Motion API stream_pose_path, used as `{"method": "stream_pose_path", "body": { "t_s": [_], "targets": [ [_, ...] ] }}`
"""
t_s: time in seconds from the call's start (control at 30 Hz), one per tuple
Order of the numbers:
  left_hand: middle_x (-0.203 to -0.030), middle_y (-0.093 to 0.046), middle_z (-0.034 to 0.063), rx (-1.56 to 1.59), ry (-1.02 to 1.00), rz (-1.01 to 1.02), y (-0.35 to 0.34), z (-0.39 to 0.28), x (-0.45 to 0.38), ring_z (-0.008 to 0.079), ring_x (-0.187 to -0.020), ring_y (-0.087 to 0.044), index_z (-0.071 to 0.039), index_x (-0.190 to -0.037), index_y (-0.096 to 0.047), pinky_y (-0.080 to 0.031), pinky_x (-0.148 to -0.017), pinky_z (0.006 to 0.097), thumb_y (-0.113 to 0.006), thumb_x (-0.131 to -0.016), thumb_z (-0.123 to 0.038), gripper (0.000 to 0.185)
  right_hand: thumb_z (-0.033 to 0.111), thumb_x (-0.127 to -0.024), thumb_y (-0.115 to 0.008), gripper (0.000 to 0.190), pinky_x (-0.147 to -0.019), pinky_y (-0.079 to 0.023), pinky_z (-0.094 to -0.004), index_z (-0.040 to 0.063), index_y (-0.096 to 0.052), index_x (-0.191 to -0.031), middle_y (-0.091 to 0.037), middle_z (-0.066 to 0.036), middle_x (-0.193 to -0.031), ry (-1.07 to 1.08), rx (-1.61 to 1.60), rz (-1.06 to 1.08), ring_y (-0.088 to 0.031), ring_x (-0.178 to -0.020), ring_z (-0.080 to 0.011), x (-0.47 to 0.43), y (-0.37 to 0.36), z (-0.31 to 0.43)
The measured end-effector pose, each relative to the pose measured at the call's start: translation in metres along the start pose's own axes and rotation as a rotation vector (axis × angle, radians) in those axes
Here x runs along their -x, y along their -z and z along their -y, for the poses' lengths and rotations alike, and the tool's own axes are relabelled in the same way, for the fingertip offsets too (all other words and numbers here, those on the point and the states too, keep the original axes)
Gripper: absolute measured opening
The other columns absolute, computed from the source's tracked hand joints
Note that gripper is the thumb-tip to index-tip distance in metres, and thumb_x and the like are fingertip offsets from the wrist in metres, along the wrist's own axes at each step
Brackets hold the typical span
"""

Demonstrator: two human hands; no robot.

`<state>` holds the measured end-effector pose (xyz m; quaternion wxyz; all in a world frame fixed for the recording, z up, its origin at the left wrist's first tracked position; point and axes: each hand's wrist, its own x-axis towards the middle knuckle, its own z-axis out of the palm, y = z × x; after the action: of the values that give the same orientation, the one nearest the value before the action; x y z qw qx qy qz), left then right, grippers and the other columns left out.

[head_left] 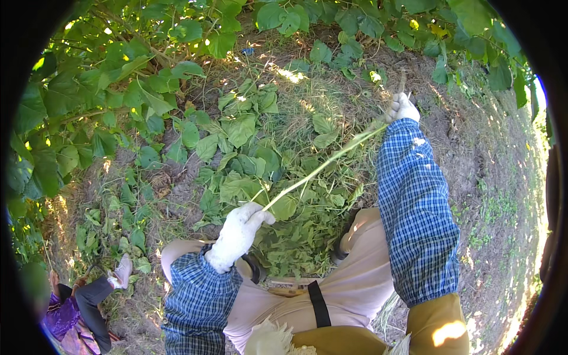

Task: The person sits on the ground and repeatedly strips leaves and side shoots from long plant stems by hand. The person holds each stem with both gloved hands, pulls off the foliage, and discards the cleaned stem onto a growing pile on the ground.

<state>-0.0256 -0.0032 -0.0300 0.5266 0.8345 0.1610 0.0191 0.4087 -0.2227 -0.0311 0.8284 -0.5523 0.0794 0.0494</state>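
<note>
My left hand point(237, 233), in a white work glove, grips the near end of a long pale green stalk point(319, 168). The stalk slants up to the right, and its far end blurs beside my right cuff. Stretched far forward, my gloved right hand point(403, 108) is closed around a thin, blurred strip point(403, 82) that sticks up past the fingers; its kind is unclear. Whether this strip joins the stalk cannot be told. Between and below my hands lies a heap of cut green leaves point(248, 173), spreading down between my knees.
Leafy bushes point(146, 88) hang in from the left and top. Bare soil point(483, 186) with small weeds runs along the right. At lower left another person point(88, 301) sits on the ground, legs bent. A small blue object point(247, 51) lies under the bushes.
</note>
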Motion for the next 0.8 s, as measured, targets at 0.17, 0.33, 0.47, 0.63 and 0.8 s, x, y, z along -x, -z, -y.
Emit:
{"method": "stream_pose_path", "body": {
  "t_s": [0.17,0.33,0.47,0.63,0.8],
  "targets": [
    [-0.087,-0.067,0.0104,-0.106,0.065,-0.032,0.022,-0.004,0.021,0.0177,-0.075,-0.058,0.001,-0.100,-0.073,-0.045,-0.070,0.0294,-0.053,-0.097,-0.009,0.023,0.026,-0.095,-0.061,0.020,-0.038,-0.030,-0.0294,0.009,-0.064,-0.087,-0.051,0.002,-0.058,0.017,0.032,-0.103,-0.040,-0.041,-0.0107,-0.009,0.016,-0.004],
    [-0.090,-0.069,0.0141,-0.109,0.002,-0.033,0.033,0.014,0.036,0.0218,-0.078,-0.065,0.001,-0.104,-0.072,-0.049,-0.071,0.0308,-0.055,-0.097,-0.008,0.021,0.026,-0.096,-0.062,0.021,-0.039,-0.033,-0.0299,0.008,-0.064,-0.084,-0.052,0.001,-0.058,-0.008,0.034,-0.196,-0.041,-0.041,-0.0114,-0.022,0.036,-0.005],
    [-0.091,-0.069,0.0141,-0.139,0.059,0.014,0.040,0.005,0.042,0.0233,-0.082,-0.066,0.001,-0.107,-0.072,-0.050,-0.075,0.0312,-0.056,-0.097,-0.007,0.021,0.026,-0.096,-0.062,0.023,-0.039,-0.034,-0.0303,0.007,-0.065,-0.083,-0.052,0.001,-0.058,0.020,0.052,-0.192,-0.042,-0.041,-0.0120,-0.016,0.032,-0.009],
    [-0.093,-0.070,0.0147,-0.146,0.080,0.014,0.043,0.001,0.044,0.0255,-0.080,-0.067,0.001,-0.108,-0.072,-0.051,-0.074,0.0316,-0.056,-0.097,-0.007,0.021,0.025,-0.095,-0.063,0.021,-0.039,-0.036,-0.0304,0.006,-0.067,-0.085,-0.055,0.000,-0.059,0.027,0.093,-0.214,-0.045,-0.042,-0.0123,-0.026,0.038,-0.008],
    [-0.090,-0.069,0.0149,-0.169,-0.110,-0.025,0.043,0.012,0.045,0.0261,-0.074,-0.065,0.001,-0.107,-0.072,-0.051,-0.069,0.0319,-0.059,-0.098,-0.009,0.019,0.025,-0.095,-0.064,0.022,-0.039,-0.036,-0.0305,0.005,-0.068,-0.088,-0.057,-0.001,-0.061,0.044,0.106,-0.265,-0.046,-0.041,-0.0125,-0.035,0.044,-0.010]
  ]
}}
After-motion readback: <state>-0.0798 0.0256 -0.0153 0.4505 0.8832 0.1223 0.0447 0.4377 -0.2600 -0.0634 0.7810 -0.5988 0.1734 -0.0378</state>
